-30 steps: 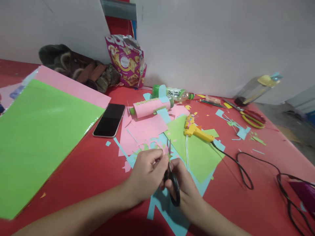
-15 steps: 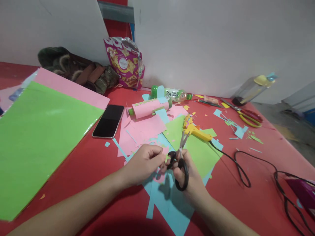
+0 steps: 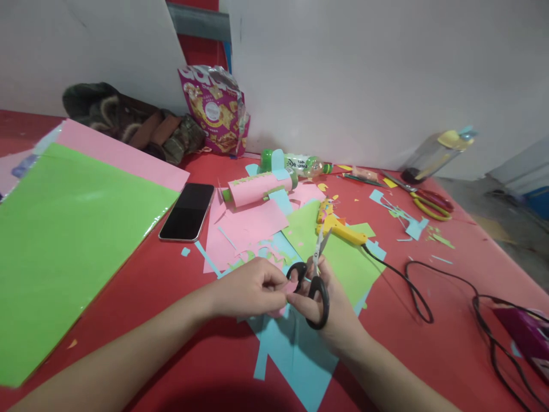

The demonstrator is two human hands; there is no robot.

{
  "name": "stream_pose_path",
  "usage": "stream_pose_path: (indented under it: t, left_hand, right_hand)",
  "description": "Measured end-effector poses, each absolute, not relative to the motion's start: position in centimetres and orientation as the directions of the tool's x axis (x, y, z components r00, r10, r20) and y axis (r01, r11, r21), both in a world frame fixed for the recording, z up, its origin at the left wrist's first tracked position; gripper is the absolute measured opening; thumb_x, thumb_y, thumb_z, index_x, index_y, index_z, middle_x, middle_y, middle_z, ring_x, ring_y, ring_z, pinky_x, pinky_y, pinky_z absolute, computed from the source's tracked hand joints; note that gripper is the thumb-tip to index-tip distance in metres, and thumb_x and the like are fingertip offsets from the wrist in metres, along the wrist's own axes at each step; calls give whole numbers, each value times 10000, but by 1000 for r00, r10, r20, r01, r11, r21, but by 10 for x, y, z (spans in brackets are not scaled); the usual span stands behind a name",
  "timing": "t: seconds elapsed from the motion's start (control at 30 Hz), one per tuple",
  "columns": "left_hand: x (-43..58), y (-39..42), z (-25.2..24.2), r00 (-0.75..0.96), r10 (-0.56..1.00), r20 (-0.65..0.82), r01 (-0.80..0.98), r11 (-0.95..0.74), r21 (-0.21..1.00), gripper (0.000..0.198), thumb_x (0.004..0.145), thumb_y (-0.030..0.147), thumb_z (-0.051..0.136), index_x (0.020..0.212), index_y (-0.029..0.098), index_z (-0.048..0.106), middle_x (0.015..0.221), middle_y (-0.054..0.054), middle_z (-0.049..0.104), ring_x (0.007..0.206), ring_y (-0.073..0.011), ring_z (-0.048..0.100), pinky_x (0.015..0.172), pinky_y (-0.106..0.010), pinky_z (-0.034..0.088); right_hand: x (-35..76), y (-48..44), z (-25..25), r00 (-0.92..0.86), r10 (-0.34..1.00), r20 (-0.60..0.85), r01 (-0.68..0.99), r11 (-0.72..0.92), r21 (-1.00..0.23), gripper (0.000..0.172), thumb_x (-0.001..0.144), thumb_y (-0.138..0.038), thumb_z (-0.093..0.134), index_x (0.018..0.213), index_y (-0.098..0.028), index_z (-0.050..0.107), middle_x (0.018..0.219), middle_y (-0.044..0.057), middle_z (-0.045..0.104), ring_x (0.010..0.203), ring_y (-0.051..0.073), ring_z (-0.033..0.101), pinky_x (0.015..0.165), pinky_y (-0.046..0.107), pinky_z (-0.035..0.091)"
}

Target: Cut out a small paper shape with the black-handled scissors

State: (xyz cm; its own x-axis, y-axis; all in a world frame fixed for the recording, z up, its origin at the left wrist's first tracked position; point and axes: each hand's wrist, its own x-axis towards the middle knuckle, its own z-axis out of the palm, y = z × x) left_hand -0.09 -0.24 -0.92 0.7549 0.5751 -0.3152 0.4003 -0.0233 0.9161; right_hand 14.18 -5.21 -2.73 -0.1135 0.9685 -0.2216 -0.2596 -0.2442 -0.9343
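My left hand (image 3: 255, 288) pinches a small piece of pink paper (image 3: 291, 286), mostly covered by the fingers. Around a pair of black-handled scissors (image 3: 318, 297) my right hand (image 3: 337, 303) is closed, its thumb reaching over to the pink piece. The scissor blades point up and away from me, slightly apart. Beneath both hands lies light blue paper (image 3: 295, 355), with green paper (image 3: 355, 274) beside it. A yellow glue gun (image 3: 341, 229) rests on the green paper, just beyond the blades. Pink and green paper scraps (image 3: 263, 250) lie behind my left hand.
A phone (image 3: 187, 212) and large green sheets (image 3: 86, 229) lie to the left. Farther back are a pink paper-wrapped roll (image 3: 257, 189), a green bottle (image 3: 306, 165) and a snack bag (image 3: 217, 111). Red-and-yellow-handled scissors (image 3: 431, 203) and a black cord (image 3: 422, 297) are at right.
My hands have come together, and my right thumb now meets the pink paper at my left fingertips. The scissors stay in my right hand. The view has shifted slightly.
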Motion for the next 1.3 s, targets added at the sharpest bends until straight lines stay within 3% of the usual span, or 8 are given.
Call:
stream_pose_path:
  t: [0.13,0.27,0.37,0.5,0.7,0.87,1.13,1.3]
  left_hand:
    - [-3,2,-9,764,590,-260,384,-93,918,285,722,221,396,451,140,428,417,42,425,374,-46,336,374,-159,244]
    - [-9,8,-12,707,678,-198,363,-108,926,218,669,144,391,453,151,361,439,56,355,412,-51,346,414,-163,277]
    - [-10,10,-14,665,708,-239,365,-29,930,187,678,147,366,492,157,366,463,57,364,393,-52,359,406,-167,300]
    - [-5,6,-15,676,714,-182,389,-135,911,144,679,129,388,549,146,449,509,43,441,464,-68,415,460,-170,332]
    - [5,-6,-20,707,684,-179,357,-127,925,201,790,237,365,637,147,459,523,29,493,456,-76,483,460,-173,355]
    - [9,-10,-26,641,765,-57,394,-265,880,302,834,287,324,613,140,468,539,16,489,490,-75,479,491,-177,369]
    - [8,-9,-22,649,760,-43,394,-287,873,285,801,224,359,550,135,464,500,23,472,468,-65,444,495,-175,354]
    - [3,-2,-20,722,687,-89,401,-311,862,285,774,192,377,497,135,412,467,27,449,451,-58,408,455,-169,297]
  right_hand:
    - [141,-52,-29,-90,970,-227,-269,-243,-932,364,583,-194,656,740,-219,329,697,-59,470,526,66,441,492,199,373]
    - [142,-51,-32,41,976,-215,-290,-194,-937,367,582,-175,659,741,-220,331,675,-70,469,508,56,411,476,181,347]
    - [142,-50,-33,138,969,-204,-305,-154,-940,349,588,-169,657,745,-217,349,642,-82,447,481,43,371,455,165,314]
    - [142,-49,-33,203,957,-206,-318,-135,-938,342,588,-151,654,742,-215,356,657,-80,449,488,39,367,460,157,306]
    - [141,-50,-31,220,956,-194,-299,-123,-946,348,582,-144,652,732,-216,346,684,-76,472,517,41,402,491,154,331]
    - [139,-51,-32,242,953,-182,-324,-98,-941,360,571,-143,653,726,-222,339,668,-83,483,539,53,446,512,162,362]
    - [139,-51,-33,249,954,-165,-285,-91,-954,340,595,-150,652,728,-222,347,669,-73,495,531,63,451,482,175,341]
    - [139,-50,-33,143,974,-175,-247,-136,-959,336,622,-168,642,751,-227,338,662,-70,509,571,79,479,546,201,380]
